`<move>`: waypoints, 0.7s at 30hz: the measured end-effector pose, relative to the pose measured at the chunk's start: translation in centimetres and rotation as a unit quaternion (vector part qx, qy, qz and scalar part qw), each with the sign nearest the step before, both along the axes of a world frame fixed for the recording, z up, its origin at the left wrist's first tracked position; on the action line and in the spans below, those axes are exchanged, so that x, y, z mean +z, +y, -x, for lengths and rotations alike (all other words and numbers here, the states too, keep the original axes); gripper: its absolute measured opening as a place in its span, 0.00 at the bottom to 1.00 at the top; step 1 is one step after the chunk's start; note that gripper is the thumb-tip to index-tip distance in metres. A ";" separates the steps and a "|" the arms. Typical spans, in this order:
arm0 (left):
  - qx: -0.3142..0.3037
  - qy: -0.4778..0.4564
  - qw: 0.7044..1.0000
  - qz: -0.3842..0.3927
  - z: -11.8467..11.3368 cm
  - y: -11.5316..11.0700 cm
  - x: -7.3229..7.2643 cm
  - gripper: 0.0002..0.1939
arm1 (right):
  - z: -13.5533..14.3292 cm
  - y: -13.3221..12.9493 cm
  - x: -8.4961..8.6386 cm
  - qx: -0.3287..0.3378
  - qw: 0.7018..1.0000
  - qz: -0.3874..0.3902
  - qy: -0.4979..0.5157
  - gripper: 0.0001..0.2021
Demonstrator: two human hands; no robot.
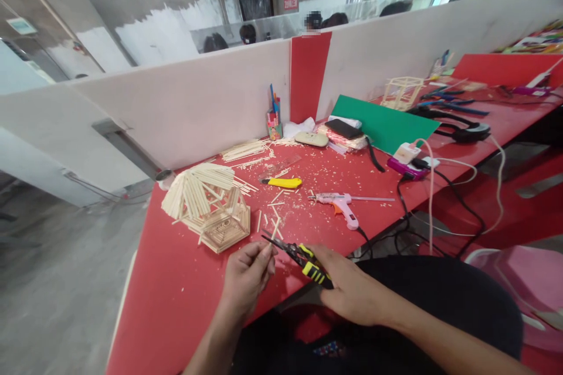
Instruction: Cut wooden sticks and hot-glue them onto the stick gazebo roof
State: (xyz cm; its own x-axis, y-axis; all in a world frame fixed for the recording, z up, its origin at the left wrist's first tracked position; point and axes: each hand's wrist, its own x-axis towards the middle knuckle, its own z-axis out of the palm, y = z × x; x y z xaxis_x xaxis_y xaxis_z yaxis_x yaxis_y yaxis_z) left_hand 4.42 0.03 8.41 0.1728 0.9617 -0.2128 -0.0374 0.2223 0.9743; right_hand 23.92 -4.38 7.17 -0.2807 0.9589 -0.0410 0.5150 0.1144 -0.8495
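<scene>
Right grip (349, 287) curls around pliers (315, 272); left grip (247, 272) pinches a stick (275, 228).

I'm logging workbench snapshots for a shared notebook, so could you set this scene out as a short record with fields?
Left hand: pinching a thin stick
Right hand: gripping black-and-yellow pliers
Pliers' jaws: at the stick; contact unclear
Left of the hands: stick-built model with a sloping roof
Beyond the hands: yellow utility knife, pink glue gun
Farther back: green board, pen holder
Surface: red table, strewn with small pale scraps
</scene>
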 end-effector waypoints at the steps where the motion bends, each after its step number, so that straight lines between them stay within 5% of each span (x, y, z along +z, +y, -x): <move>1: 0.000 0.018 1.000 -0.015 0.1 0.0 -0.2 0.19 | -0.1 -0.1 0.1 -0.006 0.999 0.026 0.029 0.22; 4: -0.003 0.070 0.995 -0.072 0.4 0.0 -0.8 0.19 | -0.3 -0.3 0.1 0.014 0.971 0.183 0.155 0.18; 8: 0.023 0.123 0.979 -0.159 0.5 0.9 -1.8 0.13 | 0.0 -0.4 -0.7 0.068 0.824 0.411 0.383 0.24; 12: 0.115 0.165 0.954 -0.224 0.1 2.8 -3.2 0.05 | 0.3 0.3 -1.3 0.123 0.720 0.466 0.500 0.23; 16: 0.131 0.066 0.964 -0.221 -0.6 3.3 -3.4 0.26 | 0.7 0.8 -1.3 0.177 0.680 0.489 0.517 0.23; 21: 0.090 -0.024 0.984 -0.150 -0.7 2.7 -2.5 0.26 | 1.1 0.3 -1.4 0.209 0.651 0.501 0.531 0.26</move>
